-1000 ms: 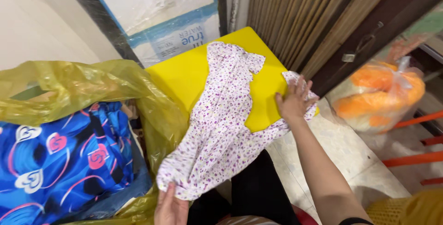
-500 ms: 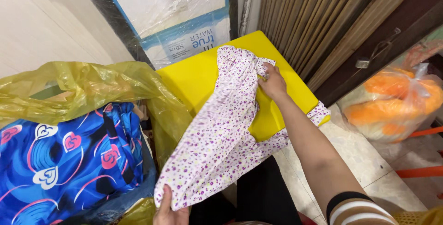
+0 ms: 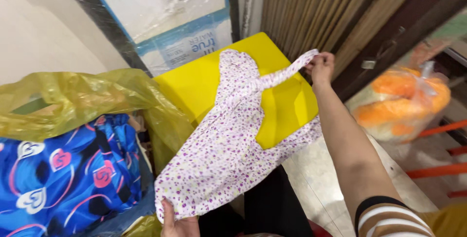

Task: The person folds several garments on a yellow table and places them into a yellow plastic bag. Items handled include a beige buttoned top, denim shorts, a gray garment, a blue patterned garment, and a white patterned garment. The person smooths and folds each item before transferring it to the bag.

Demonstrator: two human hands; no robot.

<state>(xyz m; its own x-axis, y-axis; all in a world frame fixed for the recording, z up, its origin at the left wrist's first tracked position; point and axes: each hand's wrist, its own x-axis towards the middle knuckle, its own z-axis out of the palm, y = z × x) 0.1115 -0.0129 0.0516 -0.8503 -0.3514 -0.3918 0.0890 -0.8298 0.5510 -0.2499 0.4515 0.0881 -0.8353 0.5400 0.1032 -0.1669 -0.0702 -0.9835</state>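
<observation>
A white garment with small purple flowers (image 3: 228, 149) lies spread over a yellow board (image 3: 194, 84). My right hand (image 3: 321, 67) pinches the garment's sleeve at the board's far right corner and holds it lifted and stretched out. My left hand (image 3: 177, 223) grips the garment's hem at the bottom edge of the view, just off the board's near side. The garment's neck end rests flat near the far end of the board.
A yellowish plastic bag (image 3: 82, 98) at the left holds blue patterned cloth (image 3: 63, 174). A clear bag of orange stuff (image 3: 404, 103) lies at the right, near red rails (image 3: 438, 169). A plastic-wrapped panel (image 3: 170, 18) and a slatted wall (image 3: 316, 8) stand behind.
My right hand left the garment's middle, took the sleeve and pulled it up and out to the right. My left hand kept its grip on the hem.
</observation>
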